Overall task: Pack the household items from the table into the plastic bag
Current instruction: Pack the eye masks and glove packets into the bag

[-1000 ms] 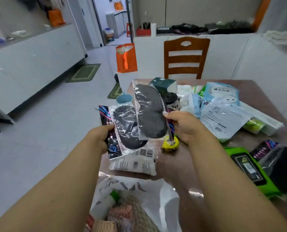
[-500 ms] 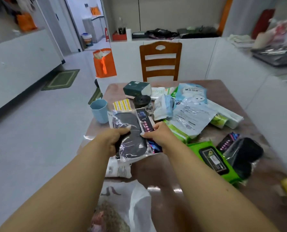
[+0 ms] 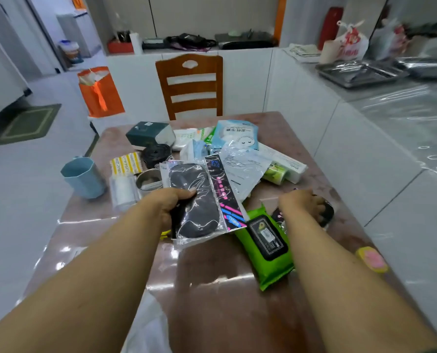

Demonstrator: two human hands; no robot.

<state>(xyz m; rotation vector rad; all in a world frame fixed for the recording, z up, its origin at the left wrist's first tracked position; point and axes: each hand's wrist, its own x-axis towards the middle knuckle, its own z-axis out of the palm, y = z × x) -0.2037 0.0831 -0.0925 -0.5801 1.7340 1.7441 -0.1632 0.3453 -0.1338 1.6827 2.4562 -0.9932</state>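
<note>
My left hand (image 3: 171, 203) grips a stack of clear packets holding black eye masks (image 3: 195, 200), lifted just above the brown table (image 3: 225, 301). Off to the right, my right hand (image 3: 300, 202) reaches down and curls its fingers over another black eye mask packet (image 3: 327, 212) lying on the table. A green wet wipes pack (image 3: 266, 253) lies between my arms. Only a white corner of the plastic bag (image 3: 148, 329) shows at the bottom edge, between my forearms.
Further back on the table are a blue cup (image 3: 82, 177), a metal cup (image 3: 148, 179), a yellow-striped pack (image 3: 125, 164), a black roll (image 3: 156, 154), a dark green box (image 3: 148, 133) and several packets (image 3: 235, 136). A yellow-pink sponge (image 3: 371, 258) lies right. A wooden chair (image 3: 192, 85) stands behind.
My right hand let go of the eye mask packets and moved right onto the other black packet. My left hand now holds the stack alone. The bag has slipped nearly out of view.
</note>
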